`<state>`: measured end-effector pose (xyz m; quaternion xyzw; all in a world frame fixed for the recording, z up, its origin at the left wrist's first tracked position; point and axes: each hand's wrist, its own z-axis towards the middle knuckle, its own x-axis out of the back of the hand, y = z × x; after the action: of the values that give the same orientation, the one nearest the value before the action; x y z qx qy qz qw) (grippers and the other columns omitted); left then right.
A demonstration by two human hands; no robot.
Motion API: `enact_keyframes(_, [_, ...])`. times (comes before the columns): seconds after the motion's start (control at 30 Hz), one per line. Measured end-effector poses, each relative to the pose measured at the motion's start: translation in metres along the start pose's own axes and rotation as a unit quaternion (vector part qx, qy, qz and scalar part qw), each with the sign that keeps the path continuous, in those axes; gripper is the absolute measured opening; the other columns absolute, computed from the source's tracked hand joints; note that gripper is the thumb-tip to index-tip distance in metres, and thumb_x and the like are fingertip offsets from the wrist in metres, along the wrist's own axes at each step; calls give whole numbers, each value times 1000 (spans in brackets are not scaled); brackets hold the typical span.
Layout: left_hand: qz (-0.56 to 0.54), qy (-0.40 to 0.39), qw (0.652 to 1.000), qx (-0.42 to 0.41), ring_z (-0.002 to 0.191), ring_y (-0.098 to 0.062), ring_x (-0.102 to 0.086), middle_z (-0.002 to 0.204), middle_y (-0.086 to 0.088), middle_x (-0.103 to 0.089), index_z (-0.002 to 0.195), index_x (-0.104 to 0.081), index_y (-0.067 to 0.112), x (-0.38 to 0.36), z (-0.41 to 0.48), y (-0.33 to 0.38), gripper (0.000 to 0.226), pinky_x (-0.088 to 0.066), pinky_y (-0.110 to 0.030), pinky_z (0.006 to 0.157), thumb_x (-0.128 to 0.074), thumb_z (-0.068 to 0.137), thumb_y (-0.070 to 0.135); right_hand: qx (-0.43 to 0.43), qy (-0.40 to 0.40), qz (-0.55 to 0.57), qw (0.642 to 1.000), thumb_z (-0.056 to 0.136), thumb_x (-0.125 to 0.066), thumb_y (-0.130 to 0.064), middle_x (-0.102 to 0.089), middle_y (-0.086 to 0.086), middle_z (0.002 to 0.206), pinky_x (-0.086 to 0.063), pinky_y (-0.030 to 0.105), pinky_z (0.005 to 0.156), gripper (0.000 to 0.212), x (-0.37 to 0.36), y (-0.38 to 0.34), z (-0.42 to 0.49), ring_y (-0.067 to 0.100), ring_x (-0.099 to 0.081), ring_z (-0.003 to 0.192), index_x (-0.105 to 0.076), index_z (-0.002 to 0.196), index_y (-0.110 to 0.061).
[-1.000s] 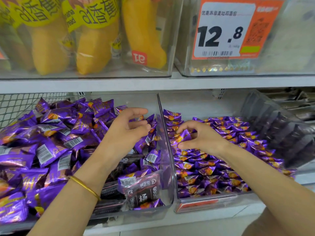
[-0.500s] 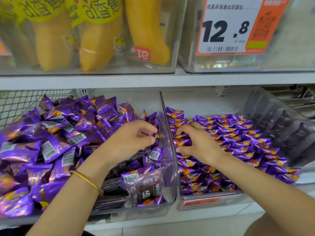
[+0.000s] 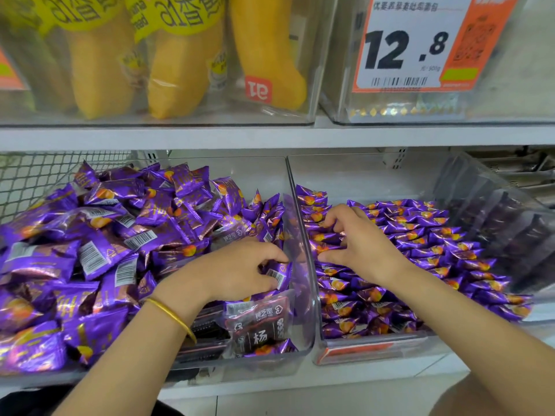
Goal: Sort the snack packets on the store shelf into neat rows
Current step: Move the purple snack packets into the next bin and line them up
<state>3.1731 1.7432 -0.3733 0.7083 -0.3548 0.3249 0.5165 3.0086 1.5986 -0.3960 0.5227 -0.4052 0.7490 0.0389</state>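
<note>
Dropping down, left hand (image 3: 237, 271) fingers (image 3: 267, 256) now grasp a purple packet (image 3: 280, 274); beside them, right hand (image 3: 360, 247) fingers (image 3: 332, 216) still pinch the neat row (image 3: 322, 249).

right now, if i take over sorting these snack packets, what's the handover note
Left hand: grips one purple packet at the right side of the left bin.
Right hand: fingers and thumb pinch stacked packets in the leftmost row of the right bin.
Done: right bin mostly in neat rows.
Left to do: the loose pile in the left bin, with dark packets mixed in at its front.
</note>
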Motion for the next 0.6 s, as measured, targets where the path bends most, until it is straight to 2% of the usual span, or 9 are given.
enact_keyframes(0.03, [-16, -5, 1000, -2, 97, -13, -56, 112, 0, -47, 132, -48, 29, 0, 0, 1, 46, -42, -14, 77, -62, 88, 24, -2, 5, 16, 1000, 73, -79, -20, -39, -5, 102, -38, 17, 74, 46, -1, 0, 2, 9, -44, 88, -46, 105, -19])
enact_keyframes(0.1, [-53, -8, 999, -8, 90, -9, -58, 103, 3, -48, 130, -50, 25, 0, -2, 4, 48, -41, -8, 71, -66, 85, 23, -10, 6, 37, 999, 72, -80, -19, -38, -8, 96, -36, 13, 65, 47, -2, 0, 6, 4, -43, 79, -45, 103, -17])
enact_keyframes(0.17, [-92, -6, 996, -14, 72, 3, -56, 93, 6, -50, 126, -53, 20, 1, -3, 7, 47, -40, -4, 65, -70, 82, 16, -29, -6, 66, 997, 71, -81, -17, -38, -7, 94, -42, 14, 55, 49, -1, 0, 9, 6, -45, 72, -44, 103, -17])
enact_keyframes(0.23, [-123, -3, 992, -21, 61, 7, -54, 85, 6, -51, 120, -56, 15, 1, -4, 8, 43, -43, -7, 61, -71, 80, 7, -56, -21, 101, 993, 71, -81, -15, -43, 0, 98, -47, 18, 47, 49, 2, 1, 11, 15, -55, 62, -44, 103, -18])
enact_keyframes(0.33, [-122, 12, 992, -26, 68, -4, -54, 88, 4, -48, 118, -53, 17, 0, -3, 7, 46, -49, -20, 66, -72, 78, 6, -77, -38, 121, 989, 70, -81, -13, -48, 7, 105, -55, 34, 57, 50, 7, 3, 11, 24, -61, 55, -44, 103, -19])
enact_keyframes(0.37, [-120, 19, 992, -26, 73, -12, -53, 89, 3, -47, 118, -52, 17, 0, -3, 7, 47, -49, -27, 71, -73, 77, 6, -74, -43, 111, 990, 70, -81, -12, -49, 8, 107, -54, 33, 57, 50, 7, 3, 11, 25, -61, 55, -44, 103, -19])
enact_keyframes(0.43, [-134, 28, 990, -30, 76, -18, -52, 87, 4, -47, 116, -52, 15, 0, -2, 7, 47, -48, -31, 72, -74, 76, 4, -66, -46, 97, 992, 71, -80, -10, -49, 8, 110, -47, 21, 47, 50, 5, 1, 10, 25, -61, 56, -42, 104, -18])
enact_keyframes(0.5, [-166, 35, 985, -33, 72, -16, -52, 87, 5, -48, 110, -52, 17, 0, -2, 7, 45, -48, -29, 71, -74, 75, 0, -67, -40, 99, 992, 71, -79, -10, -49, 8, 110, -43, 17, 46, 51, 3, 0, 9, 22, -59, 55, -41, 104, -17])
enact_keyframes(0.6, [-221, 65, 973, -34, 64, -5, -51, 88, 5, -52, 101, -52, 24, 3, -3, 5, 44, -46, -14, 65, -73, 74, -4, -65, -35, 94, 993, 71, -80, -13, -48, 7, 110, -44, 20, 52, 53, 4, 0, 7, 17, -55, 61, -41, 105, -18])
